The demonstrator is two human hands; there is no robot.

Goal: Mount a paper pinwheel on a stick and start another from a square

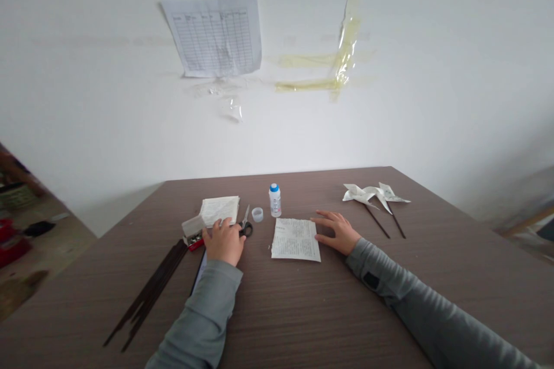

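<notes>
A square sheet of printed paper (296, 240) lies flat in the middle of the table. My right hand (338, 233) is at its right edge, fingers stretched out and apart, holding nothing. Over on the left, my left hand (224, 242) hovers or rests beside the scissors (246, 225), its fingers spread. Whether it touches their black handles I cannot tell. Just past its fingertips is a stack of paper squares (220, 209). A small red box with a raised white lid (193, 230) stands left of that hand, partly hidden by it.
A white bottle with a blue cap (275, 200) stands behind the sheet, a small clear cup (257, 214) to its left. Two paper pinwheels (367, 195) on dark sticks lie at the right. Several dark sticks (149, 291) lie front left. A wall (303, 138) borders the table's far edge.
</notes>
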